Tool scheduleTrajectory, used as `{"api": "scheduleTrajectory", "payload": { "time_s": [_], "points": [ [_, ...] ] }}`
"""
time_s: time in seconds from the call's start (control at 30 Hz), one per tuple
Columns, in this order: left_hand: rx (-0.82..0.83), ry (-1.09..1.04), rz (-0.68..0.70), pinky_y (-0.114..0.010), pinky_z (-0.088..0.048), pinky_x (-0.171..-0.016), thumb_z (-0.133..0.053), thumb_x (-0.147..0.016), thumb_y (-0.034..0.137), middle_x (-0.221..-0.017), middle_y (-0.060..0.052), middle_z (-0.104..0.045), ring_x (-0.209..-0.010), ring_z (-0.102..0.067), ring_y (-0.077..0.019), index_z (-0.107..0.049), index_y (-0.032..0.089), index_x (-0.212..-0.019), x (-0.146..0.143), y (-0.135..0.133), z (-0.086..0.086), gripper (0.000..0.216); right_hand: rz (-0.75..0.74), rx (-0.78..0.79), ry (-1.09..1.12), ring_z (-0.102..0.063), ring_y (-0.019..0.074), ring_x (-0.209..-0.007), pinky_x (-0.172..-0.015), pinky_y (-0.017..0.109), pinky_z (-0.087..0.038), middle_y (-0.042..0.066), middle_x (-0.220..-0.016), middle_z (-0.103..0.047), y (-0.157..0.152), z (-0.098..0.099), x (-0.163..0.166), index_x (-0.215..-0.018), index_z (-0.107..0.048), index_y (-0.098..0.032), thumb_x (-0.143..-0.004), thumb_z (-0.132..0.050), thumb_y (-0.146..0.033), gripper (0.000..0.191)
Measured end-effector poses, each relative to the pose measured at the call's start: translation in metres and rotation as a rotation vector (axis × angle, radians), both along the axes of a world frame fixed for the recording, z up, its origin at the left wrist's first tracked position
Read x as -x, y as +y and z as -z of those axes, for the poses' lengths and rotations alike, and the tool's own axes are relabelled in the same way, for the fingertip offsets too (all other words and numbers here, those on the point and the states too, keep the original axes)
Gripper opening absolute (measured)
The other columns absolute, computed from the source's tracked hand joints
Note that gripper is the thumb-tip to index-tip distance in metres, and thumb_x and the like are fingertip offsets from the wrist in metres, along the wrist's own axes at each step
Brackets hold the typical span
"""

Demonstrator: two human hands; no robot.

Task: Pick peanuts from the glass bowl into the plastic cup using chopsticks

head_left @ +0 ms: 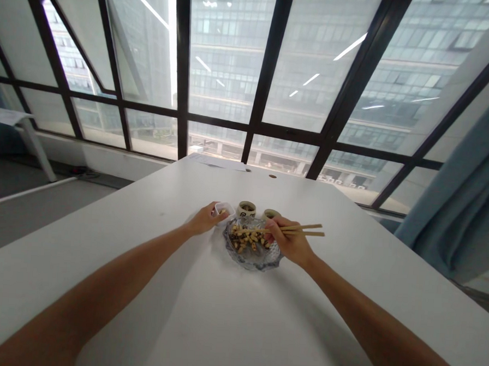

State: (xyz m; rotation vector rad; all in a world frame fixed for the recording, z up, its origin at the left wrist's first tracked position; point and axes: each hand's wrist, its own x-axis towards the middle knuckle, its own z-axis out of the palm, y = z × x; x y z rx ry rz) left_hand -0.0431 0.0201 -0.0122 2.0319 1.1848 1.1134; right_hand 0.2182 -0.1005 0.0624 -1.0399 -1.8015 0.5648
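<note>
My left hand (205, 218) grips a small clear plastic container (225, 209) by its side, with a few pale bits inside. In my right hand (291, 243) is a pair of wooden chopsticks (310, 230). Their tips point left, over a scalloped glass bowl (251, 264). Small yellowish and dark pieces (247, 239) lie in that bowl; whether the tips pinch one is too small to tell. Behind the bowl stands a patterned ceramic cup (247, 207) with dark contents. A second cup (271, 213) is partly hidden by my right hand.
Everything stands on a white table (220, 324). Two small dark round items (272, 176) and a flat sheet lie near its far edge. Large framed windows (230, 56) rise beyond it. A blue curtain (460, 205) hangs at the right, and another white table (10, 117) is at the left.
</note>
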Motion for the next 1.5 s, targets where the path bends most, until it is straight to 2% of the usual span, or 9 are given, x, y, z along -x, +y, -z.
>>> {"api": "scheduleTrajectory", "payload": {
  "time_s": [0.37, 0.6, 0.77, 0.97, 1.2, 1.5],
  "points": [
    [0.019, 0.006, -0.011, -0.029, -0.045, -0.068, -0.055, -0.079, 0.068, -0.083, -0.004, -0.065, -0.078, -0.06, -0.0188, -0.059, 0.014, -0.118, -0.001, -0.004, -0.004, 0.066, 0.038, -0.043, -0.144, -0.059, 0.0143, -0.046, -0.043, 0.025, -0.045, 0.001, -0.054, -0.064, 0.005, -0.006, -0.006, -0.064, -0.06, -0.021, -0.094, -0.048, -0.049, 0.043],
    [0.017, 0.013, -0.006, -0.028, -0.044, -0.066, -0.056, -0.079, 0.067, -0.085, -0.004, -0.065, -0.076, -0.06, -0.0177, -0.058, 0.015, -0.118, 0.0, 0.002, 0.002, 0.065, 0.016, 0.003, -0.141, -0.06, 0.0152, -0.047, -0.043, 0.025, -0.047, 0.003, -0.057, -0.065, 0.014, -0.001, 0.001, -0.065, -0.059, -0.021, -0.092, -0.051, -0.053, 0.042],
    [0.015, 0.015, 0.002, -0.028, -0.043, -0.068, -0.055, -0.08, 0.067, -0.085, -0.005, -0.065, -0.077, -0.059, -0.0179, -0.059, 0.015, -0.117, -0.001, 0.001, 0.0, 0.064, 0.007, -0.003, -0.154, -0.06, 0.0152, -0.045, -0.042, 0.025, -0.047, 0.003, -0.057, -0.064, 0.012, -0.006, 0.006, -0.063, -0.058, -0.021, -0.089, -0.055, -0.055, 0.043],
    [0.006, 0.02, -0.005, -0.028, -0.043, -0.067, -0.055, -0.08, 0.068, -0.081, -0.003, -0.063, -0.076, -0.059, -0.0179, -0.059, 0.015, -0.118, -0.001, -0.001, -0.001, 0.066, 0.062, -0.04, -0.163, -0.06, 0.0147, -0.043, -0.041, 0.024, -0.046, 0.001, -0.054, -0.064, 0.006, -0.011, 0.003, -0.068, -0.057, -0.021, -0.093, -0.048, -0.057, 0.045],
    [0.016, 0.037, -0.023, -0.028, -0.042, -0.066, -0.055, -0.079, 0.069, -0.081, -0.004, -0.064, -0.073, -0.058, -0.0172, -0.059, 0.015, -0.117, -0.002, -0.003, -0.004, 0.066, 0.058, -0.038, -0.065, -0.057, 0.0141, -0.042, -0.04, 0.024, -0.045, 0.001, -0.053, -0.063, 0.002, -0.009, 0.001, -0.067, -0.057, -0.021, -0.093, -0.046, -0.058, 0.047],
    [0.012, 0.017, -0.005, -0.029, -0.044, -0.067, -0.054, -0.079, 0.068, -0.086, -0.006, -0.066, -0.076, -0.059, -0.0181, -0.059, 0.015, -0.118, -0.001, -0.001, -0.001, 0.066, 0.042, -0.025, -0.152, -0.058, 0.0148, -0.044, -0.041, 0.025, -0.045, 0.002, -0.055, -0.065, 0.009, -0.006, 0.007, -0.065, -0.059, -0.021, -0.091, -0.05, -0.056, 0.045]
  ]
}}
